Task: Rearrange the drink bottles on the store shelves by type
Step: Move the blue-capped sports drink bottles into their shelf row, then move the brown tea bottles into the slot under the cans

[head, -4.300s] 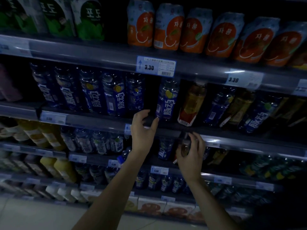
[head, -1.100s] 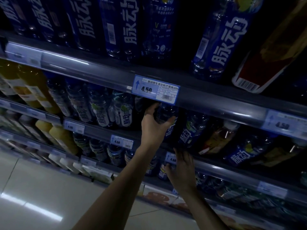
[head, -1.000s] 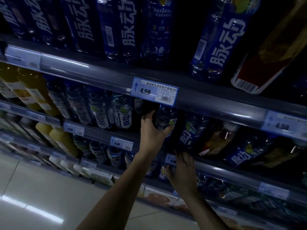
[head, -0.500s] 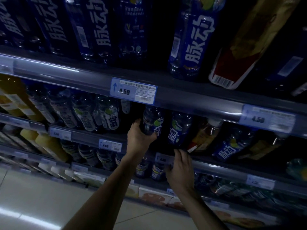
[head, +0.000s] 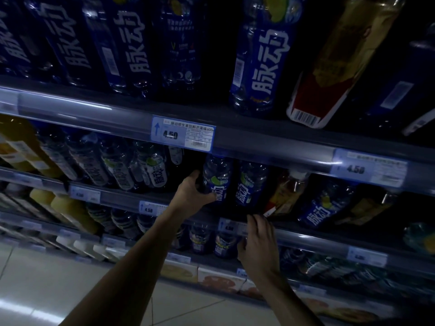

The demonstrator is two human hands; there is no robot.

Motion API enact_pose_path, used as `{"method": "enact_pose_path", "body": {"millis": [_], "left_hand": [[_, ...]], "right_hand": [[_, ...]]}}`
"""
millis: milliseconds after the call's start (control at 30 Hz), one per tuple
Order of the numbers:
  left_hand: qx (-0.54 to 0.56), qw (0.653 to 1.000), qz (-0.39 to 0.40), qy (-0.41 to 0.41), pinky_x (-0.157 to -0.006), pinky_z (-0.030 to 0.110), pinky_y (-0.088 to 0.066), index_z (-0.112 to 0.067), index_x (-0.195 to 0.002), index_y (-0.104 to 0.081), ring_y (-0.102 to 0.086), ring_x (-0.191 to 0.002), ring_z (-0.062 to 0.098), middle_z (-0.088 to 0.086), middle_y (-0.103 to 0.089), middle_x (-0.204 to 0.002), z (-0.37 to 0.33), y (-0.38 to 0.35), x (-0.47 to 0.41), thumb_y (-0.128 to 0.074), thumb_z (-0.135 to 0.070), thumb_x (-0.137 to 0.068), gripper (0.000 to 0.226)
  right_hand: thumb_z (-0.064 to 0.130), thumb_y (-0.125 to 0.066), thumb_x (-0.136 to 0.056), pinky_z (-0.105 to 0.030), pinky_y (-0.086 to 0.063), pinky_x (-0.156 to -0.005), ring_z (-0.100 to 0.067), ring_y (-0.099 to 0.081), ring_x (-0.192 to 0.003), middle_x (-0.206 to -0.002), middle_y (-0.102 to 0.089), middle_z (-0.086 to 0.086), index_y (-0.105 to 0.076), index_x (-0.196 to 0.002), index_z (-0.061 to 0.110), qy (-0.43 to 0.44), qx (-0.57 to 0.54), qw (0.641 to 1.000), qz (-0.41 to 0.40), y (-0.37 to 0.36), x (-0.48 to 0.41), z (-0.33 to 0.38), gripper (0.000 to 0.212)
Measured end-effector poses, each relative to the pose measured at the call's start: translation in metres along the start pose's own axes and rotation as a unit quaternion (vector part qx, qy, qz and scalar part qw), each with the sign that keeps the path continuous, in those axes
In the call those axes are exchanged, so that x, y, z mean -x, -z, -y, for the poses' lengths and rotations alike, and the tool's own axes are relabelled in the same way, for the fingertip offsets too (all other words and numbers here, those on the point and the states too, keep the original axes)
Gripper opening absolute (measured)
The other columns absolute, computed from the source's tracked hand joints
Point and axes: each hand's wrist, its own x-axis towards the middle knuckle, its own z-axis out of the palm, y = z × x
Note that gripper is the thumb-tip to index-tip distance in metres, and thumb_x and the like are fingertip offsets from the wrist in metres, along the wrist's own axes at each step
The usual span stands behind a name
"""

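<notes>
My left hand [head: 193,192] grips a blue-labelled drink bottle [head: 217,177] standing on the second shelf down, under the 4.50 price tag [head: 182,134]. A matching blue bottle [head: 250,184] stands just to its right. My right hand [head: 257,241] rests with fingers spread against the shelf edge [head: 306,238] below that second bottle, holding nothing. An amber tea bottle with a red label [head: 286,194] leans between the blue bottles further right.
The top shelf carries large blue bottles [head: 261,55] and one tilted amber bottle [head: 334,60]. Clear-blue bottles [head: 155,170] and yellow juice bottles [head: 21,147] stand to the left. Lower shelves hold more bottles and cartons [head: 219,278]. Tiled floor [head: 47,290] lies bottom left.
The view has closed in on the second shelf. My left hand has dropped from the upper shelf onto the blue bottle and kept hold of it. My right hand has stayed at the shelf edge.
</notes>
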Motion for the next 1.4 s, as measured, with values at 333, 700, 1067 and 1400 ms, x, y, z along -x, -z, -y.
{"method": "enact_pose_path", "body": {"millis": [333,700,1067,1400], "left_hand": [[0.022,0.999,0.015,-0.032,-0.092,0.039,-0.051,-0.013,-0.120,-0.056,-0.062,-0.105,0.017,0.000,-0.067,-0.111,0.005,0.003,0.000,-0.078,-0.016,-0.076,0.049],[0.022,0.995,-0.100,0.004,-0.075,0.020,-0.042,-0.019,-0.126,-0.048,-0.049,-0.095,0.005,-0.013,-0.052,-0.109,0.003,-0.014,0.030,-0.078,-0.032,-0.077,0.059],[0.012,0.997,-0.075,0.021,-0.066,0.025,-0.053,-0.022,-0.100,-0.066,-0.067,-0.085,0.013,-0.006,-0.071,-0.091,-0.018,-0.024,0.071,-0.070,-0.021,-0.080,0.021],[0.039,0.995,-0.085,-0.044,-0.061,0.005,-0.042,-0.028,-0.094,-0.059,-0.059,-0.077,-0.006,-0.015,-0.062,-0.086,-0.065,-0.077,0.085,-0.070,-0.010,-0.082,0.025]], "right_hand": [[0.028,-0.050,-0.091,-0.039,-0.019,-0.116,-0.028,-0.025,-0.138,-0.149,-0.030,-0.009,-0.028,-0.148,0.009,-0.002,0.007,1.000,0.013,0.000,-0.001,-0.002,0.065],[0.031,-0.055,-0.092,-0.033,-0.022,-0.116,-0.024,-0.023,-0.140,-0.154,-0.025,-0.006,-0.026,-0.149,0.011,-0.014,-0.055,0.998,0.000,0.015,0.007,0.004,0.067],[0.035,-0.053,-0.094,-0.033,-0.031,-0.111,-0.024,-0.033,-0.134,-0.151,-0.032,-0.005,-0.028,-0.148,0.014,-0.043,-0.103,0.993,-0.042,0.066,0.015,0.003,0.064],[0.029,-0.061,-0.089,-0.035,-0.043,-0.100,-0.027,-0.047,-0.121,-0.134,-0.049,-0.008,-0.041,-0.141,0.010,-0.079,-0.118,0.984,-0.106,0.097,0.022,-0.040,0.059]]}}
